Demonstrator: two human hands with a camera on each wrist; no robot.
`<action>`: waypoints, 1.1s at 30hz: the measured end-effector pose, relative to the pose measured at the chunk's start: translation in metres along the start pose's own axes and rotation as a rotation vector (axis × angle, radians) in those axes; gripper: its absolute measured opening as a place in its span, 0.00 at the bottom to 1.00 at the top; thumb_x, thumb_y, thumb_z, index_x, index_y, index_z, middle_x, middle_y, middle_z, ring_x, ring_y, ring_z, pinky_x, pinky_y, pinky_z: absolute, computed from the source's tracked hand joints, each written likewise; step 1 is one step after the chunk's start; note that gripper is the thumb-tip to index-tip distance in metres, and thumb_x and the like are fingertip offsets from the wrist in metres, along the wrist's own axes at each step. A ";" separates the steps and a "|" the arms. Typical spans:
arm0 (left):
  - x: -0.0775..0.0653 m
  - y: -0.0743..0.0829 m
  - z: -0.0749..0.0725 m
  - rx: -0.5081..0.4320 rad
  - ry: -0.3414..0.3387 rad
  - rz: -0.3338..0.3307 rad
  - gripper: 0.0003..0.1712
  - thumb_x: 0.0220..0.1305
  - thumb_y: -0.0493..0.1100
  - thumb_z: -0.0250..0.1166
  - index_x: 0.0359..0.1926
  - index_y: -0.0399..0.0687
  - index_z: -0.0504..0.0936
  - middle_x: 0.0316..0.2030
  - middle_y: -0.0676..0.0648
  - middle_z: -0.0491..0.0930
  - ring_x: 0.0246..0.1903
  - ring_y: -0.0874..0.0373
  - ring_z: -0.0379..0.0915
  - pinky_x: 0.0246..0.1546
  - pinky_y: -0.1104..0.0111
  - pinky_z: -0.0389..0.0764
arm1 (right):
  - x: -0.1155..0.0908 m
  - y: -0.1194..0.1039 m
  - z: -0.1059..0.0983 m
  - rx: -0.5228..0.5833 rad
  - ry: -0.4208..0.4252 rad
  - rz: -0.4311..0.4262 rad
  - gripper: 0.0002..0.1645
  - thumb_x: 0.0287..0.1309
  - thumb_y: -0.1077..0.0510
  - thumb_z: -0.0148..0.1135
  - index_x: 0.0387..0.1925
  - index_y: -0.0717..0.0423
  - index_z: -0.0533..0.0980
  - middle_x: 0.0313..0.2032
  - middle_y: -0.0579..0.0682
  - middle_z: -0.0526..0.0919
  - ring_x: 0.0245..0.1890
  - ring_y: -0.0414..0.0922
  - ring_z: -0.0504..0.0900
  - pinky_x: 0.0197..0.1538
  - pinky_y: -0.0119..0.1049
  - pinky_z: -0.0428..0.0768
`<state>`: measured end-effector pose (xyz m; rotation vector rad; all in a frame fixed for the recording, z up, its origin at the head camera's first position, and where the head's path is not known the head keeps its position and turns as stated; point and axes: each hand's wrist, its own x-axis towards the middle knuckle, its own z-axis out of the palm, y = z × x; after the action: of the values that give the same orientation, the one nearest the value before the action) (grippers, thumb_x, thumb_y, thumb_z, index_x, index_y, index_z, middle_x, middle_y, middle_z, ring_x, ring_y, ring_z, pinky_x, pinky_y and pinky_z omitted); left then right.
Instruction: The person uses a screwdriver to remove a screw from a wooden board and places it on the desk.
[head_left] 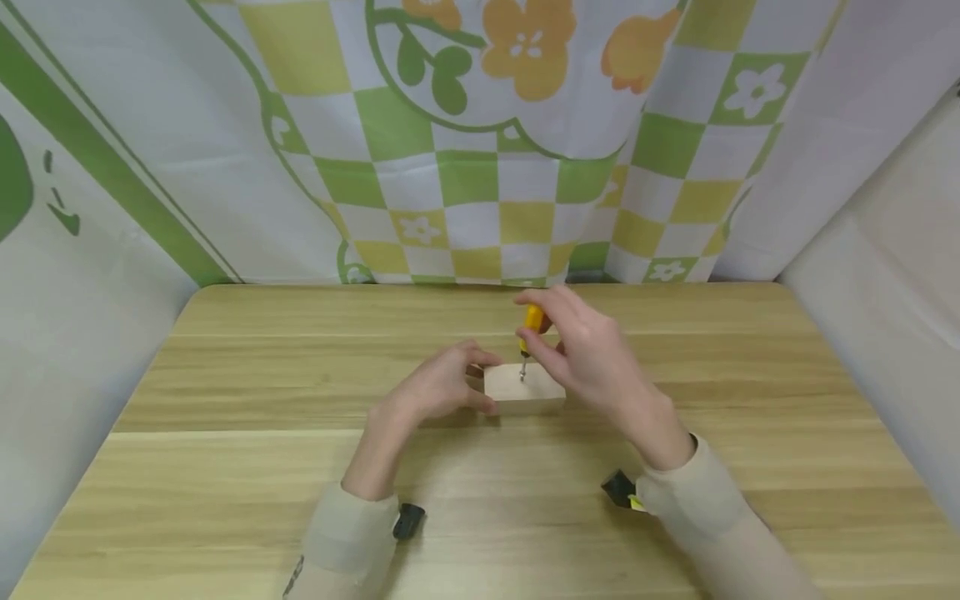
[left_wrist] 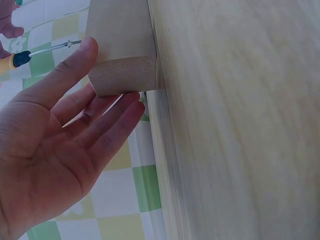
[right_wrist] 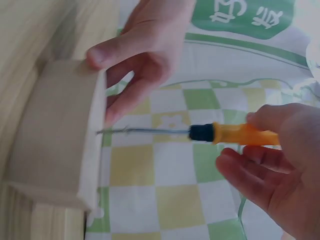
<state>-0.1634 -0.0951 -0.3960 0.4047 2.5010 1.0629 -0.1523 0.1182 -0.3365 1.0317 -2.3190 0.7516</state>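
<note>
Between the hands, the wooden block (head_left: 504, 383) looks stiff and light, best held by its end, as the left hand (head_left: 437, 387) grips it; the right hand (head_left: 600, 354) pinches the screwdriver (right_wrist: 201, 132) handle, above a slippery-looking screw (right_wrist: 115, 131).

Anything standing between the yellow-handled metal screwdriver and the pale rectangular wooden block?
Only the small metal screw, between the tip of the screwdriver and the top face of the block. Nothing else visible is in the way: the left hand grips the block's left end, clear of the screw.
</note>
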 end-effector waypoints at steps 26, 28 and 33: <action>-0.002 0.000 0.000 -0.016 -0.009 -0.003 0.37 0.50 0.44 0.79 0.63 0.50 0.78 0.56 0.54 0.76 0.61 0.52 0.74 0.59 0.57 0.77 | 0.009 -0.007 -0.014 -0.039 -0.258 0.055 0.15 0.67 0.62 0.57 0.54 0.54 0.74 0.45 0.48 0.82 0.33 0.39 0.81 0.30 0.30 0.79; -0.002 0.000 0.000 -0.018 -0.009 -0.008 0.37 0.50 0.44 0.79 0.63 0.51 0.78 0.55 0.55 0.76 0.61 0.52 0.74 0.58 0.57 0.78 | 0.009 -0.010 -0.014 -0.098 -0.276 0.094 0.16 0.67 0.59 0.54 0.55 0.53 0.73 0.45 0.46 0.82 0.27 0.39 0.78 0.24 0.30 0.74; -0.003 0.001 0.000 -0.019 0.002 -0.011 0.37 0.50 0.44 0.79 0.63 0.52 0.78 0.55 0.55 0.77 0.61 0.51 0.74 0.59 0.56 0.78 | 0.011 -0.015 -0.011 -0.233 -0.270 0.137 0.16 0.72 0.50 0.54 0.56 0.50 0.74 0.42 0.44 0.82 0.20 0.39 0.72 0.15 0.30 0.64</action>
<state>-0.1612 -0.0959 -0.3948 0.3846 2.4896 1.0828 -0.1450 0.1111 -0.3173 0.9242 -2.6533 0.3964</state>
